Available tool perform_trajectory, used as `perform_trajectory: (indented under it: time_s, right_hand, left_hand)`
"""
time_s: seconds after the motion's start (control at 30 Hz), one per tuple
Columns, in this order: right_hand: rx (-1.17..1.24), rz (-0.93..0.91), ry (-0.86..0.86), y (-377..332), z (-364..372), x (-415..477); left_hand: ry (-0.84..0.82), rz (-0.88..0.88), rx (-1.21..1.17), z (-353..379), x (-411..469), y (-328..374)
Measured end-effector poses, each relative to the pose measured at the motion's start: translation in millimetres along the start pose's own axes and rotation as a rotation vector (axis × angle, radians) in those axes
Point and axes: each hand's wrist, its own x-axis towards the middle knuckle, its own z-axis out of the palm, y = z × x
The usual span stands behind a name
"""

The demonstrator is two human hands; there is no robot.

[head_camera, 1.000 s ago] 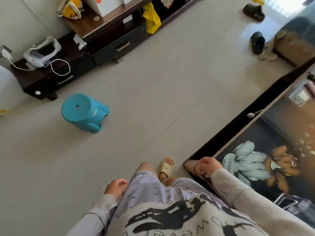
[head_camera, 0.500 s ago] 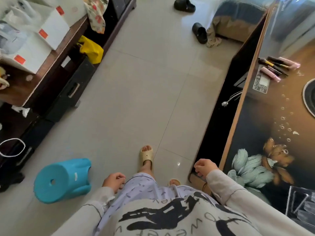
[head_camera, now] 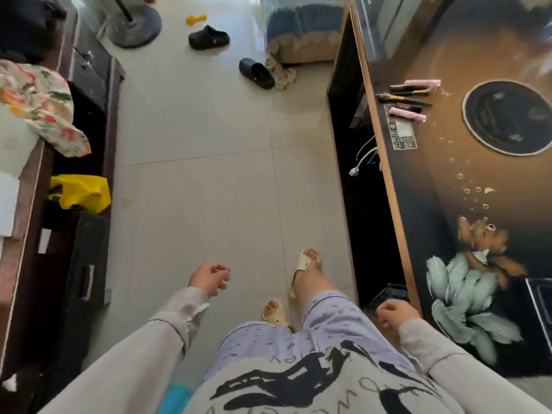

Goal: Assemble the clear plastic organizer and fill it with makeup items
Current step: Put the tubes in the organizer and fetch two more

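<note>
— Tiled floor [head_camera: 209,174], a narrow lane between cabinet [head_camera: 89,234] and table [head_camera: 385,162]. Person standing, one foot forward. Hands?
— Both empty. Fingers of the left grip [head_camera: 209,279] are loosely curled, out over the floor. Same loose curl on the right grip [head_camera: 394,316], just beside the table's near corner.
— Why empty?
— Judgement: nothing to carry yet, since the work sits on the table. At its far edge the makeup [head_camera: 409,97] lies in a neat row near a round inset [head_camera: 507,118], likely laid out for loading. At the near end the organizer [head_camera: 539,312] shows as clear parts, cut by the frame. Assembled or not, cannot tell.
— Progress?
— Not begun, I judge. Next: face the table, take the clear parts.
</note>
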Motion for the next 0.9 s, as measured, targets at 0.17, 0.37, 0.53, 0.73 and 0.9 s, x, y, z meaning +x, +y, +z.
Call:
perform_trajectory:
  time_s: [0.17,0.37,0.53,0.73,0.9]
  right_hand:
    - [0.111,-0.006,-0.01,-60,-21,31]
    - [0.15,-0.1,-0.024,-154,-82,58]
    - [0.044,-0.216,-0.044,-219,-133,76]
    - [0.107,-0.192,-0.018,-263,-160,94]
    - [0.26,-0.068,0.011,-286,-157,107]
  left_hand:
    - [-0.055,-0.039,0.02,5,35,36]
    - [-0.041,-0.152,0.078,13,57,68]
    - [-0.057,-0.153,0.203,4,81,114]
    - [-0.036,-0.129,0.148,-21,126,184]
    - [-0.093,-0.012,0.277,-39,180,266]
